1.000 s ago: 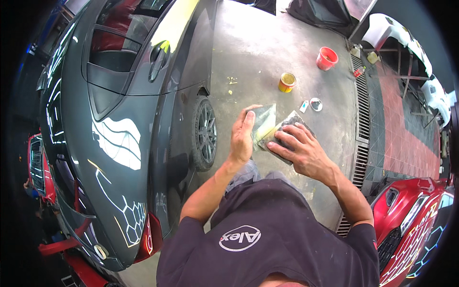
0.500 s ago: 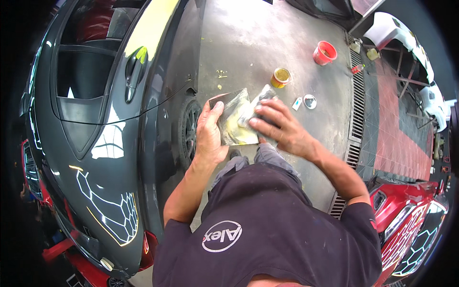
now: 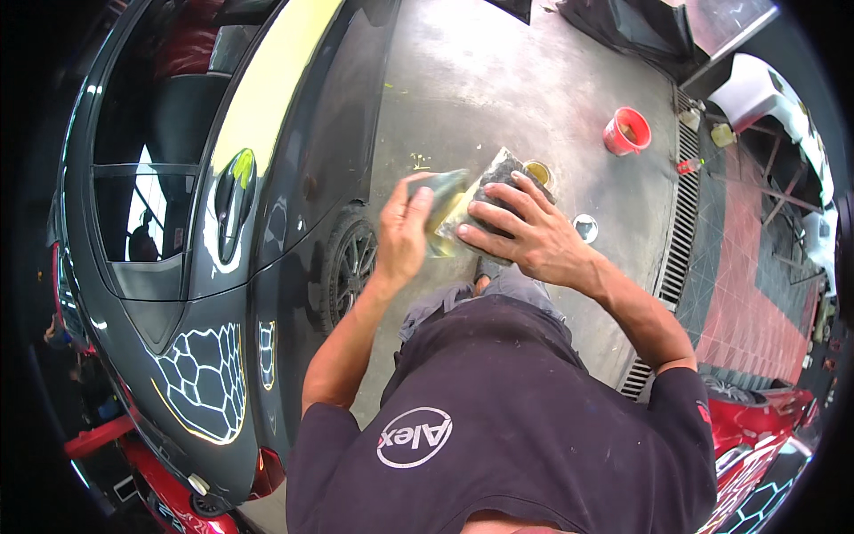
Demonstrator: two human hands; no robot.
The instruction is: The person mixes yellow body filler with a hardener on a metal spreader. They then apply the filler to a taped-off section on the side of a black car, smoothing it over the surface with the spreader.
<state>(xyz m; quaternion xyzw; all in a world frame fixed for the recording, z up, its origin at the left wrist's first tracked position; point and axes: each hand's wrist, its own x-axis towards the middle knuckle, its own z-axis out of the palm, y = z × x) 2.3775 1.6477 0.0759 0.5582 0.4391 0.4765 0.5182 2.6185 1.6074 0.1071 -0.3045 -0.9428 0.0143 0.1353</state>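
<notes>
In front of my chest, my left hand [image 3: 402, 238] grips a thin flat putty plate [image 3: 450, 198] by its left edge, thumb on top; yellow putty is smeared over it. My right hand [image 3: 541, 233] is closed on a grey putty spreader [image 3: 491, 176], fingers spread over its back. The spreader is streaked with pale putty, and its left edge meets or overlaps the plate; motion blur hides the exact contact. Just beyond the spreader on the floor, an open tin [image 3: 537, 169] of yellowish paste is partly hidden.
At my left stands a dark grey car [image 3: 294, 191] with a pale yellow patch [image 3: 258, 93] along its side and a door handle [image 3: 233, 198]. A red bucket [image 3: 627, 132], a round lid [image 3: 585, 229] and a drain grate [image 3: 682, 200] are to the right. A red car [image 3: 752, 414] stands lower right.
My right hand has turned the spreader, and its dark back now shows. The left plate has tilted. The view has shifted, with the car's yellow patch and handle lower in the picture.
</notes>
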